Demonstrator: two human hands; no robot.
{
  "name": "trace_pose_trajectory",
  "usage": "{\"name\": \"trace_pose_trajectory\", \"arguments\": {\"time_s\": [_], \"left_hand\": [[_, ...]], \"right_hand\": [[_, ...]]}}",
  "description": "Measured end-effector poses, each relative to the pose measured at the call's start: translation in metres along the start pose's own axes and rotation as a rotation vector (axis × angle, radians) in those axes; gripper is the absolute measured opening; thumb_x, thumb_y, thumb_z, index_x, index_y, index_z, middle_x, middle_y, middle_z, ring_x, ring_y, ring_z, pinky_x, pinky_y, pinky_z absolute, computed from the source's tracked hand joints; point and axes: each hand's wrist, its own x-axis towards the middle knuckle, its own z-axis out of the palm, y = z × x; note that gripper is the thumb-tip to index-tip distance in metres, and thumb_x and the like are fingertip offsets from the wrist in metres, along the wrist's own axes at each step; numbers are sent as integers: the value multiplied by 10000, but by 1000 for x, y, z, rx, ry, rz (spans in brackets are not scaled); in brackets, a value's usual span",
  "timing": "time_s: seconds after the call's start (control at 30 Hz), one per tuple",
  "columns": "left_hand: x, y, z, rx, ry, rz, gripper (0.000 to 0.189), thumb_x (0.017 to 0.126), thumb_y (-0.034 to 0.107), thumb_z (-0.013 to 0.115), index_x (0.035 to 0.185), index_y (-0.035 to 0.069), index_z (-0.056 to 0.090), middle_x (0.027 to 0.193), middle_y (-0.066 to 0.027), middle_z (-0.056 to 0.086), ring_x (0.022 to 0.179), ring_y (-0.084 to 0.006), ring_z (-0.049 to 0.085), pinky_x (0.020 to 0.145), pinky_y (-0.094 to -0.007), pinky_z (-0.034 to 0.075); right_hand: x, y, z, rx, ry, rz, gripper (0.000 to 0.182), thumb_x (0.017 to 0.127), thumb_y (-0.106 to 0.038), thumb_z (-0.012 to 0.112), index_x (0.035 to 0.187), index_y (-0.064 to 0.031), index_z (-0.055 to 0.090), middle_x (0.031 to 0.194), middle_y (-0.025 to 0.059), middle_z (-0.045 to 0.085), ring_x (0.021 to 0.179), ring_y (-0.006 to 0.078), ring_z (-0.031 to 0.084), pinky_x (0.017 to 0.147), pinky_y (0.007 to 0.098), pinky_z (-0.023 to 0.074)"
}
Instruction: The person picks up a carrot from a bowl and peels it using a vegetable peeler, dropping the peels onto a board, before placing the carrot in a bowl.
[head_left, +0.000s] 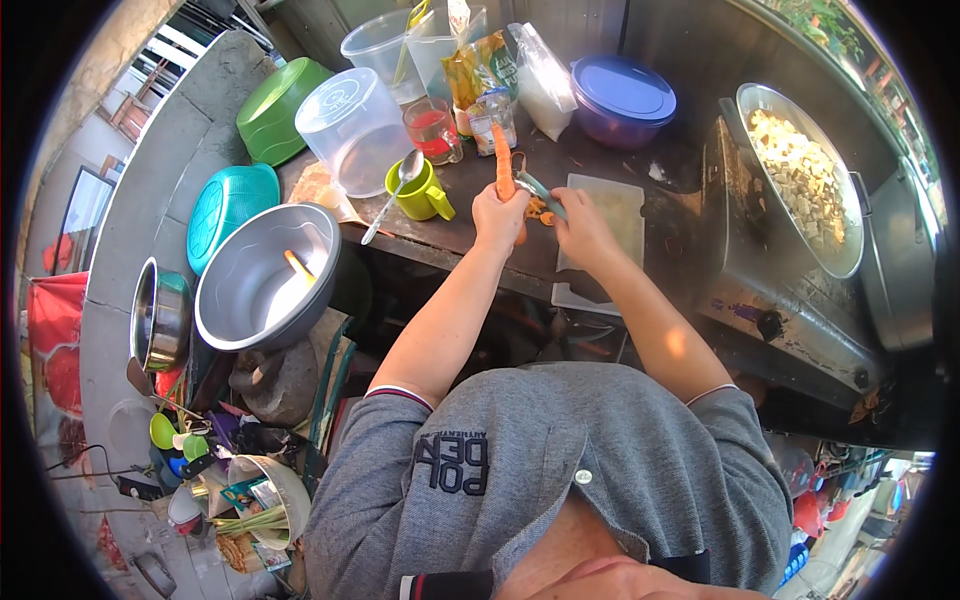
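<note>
An orange carrot (502, 154) is gripped near its lower end by my left hand (498, 219), its long part pointing away from me. My right hand (583, 229) is closed on the grey-green handle of a peeler (541, 196), whose head lies against the carrot's side. A thin curl of peel rises by the peeler head. On the dark tabletop just beneath, orange peelings (537, 210) lie between the hands. A translucent white cutting board (622, 217) lies partly under my right hand and forearm.
Left of the hands stand a green mug (421, 196) with a metal spoon (403, 184) across it, a glass mug (433, 135) and a grey basin (225, 300) holding an orange piece. A lidded purple bowl (624, 101) stands behind. At right, a pan of pale cubes (802, 180) rests on a stove (750, 277).
</note>
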Motion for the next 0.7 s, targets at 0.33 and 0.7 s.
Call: {"name": "trace_pose_trajectory", "arguments": {"time_s": [0.33,0.7], "left_hand": [[3,41,-21,73,-222,-228,454,745,25,583,1173,21,432,887,-126,638,648,-161,635,550,-247,461],[39,42,-23,796,-439,-71,329,736,117,642,1029,13,536,762,-72,627,581,-132,639,517,-250,485]], "right_hand": [[-29,78,-51,-203,42,309,335,778,-80,607,1100,-39,520,1045,181,554,967,353,547,817,425,449],[-16,43,-36,-211,36,-66,323,744,-55,615,1058,-45,536,1065,153,526,1020,352,485,874,415,410]]}}
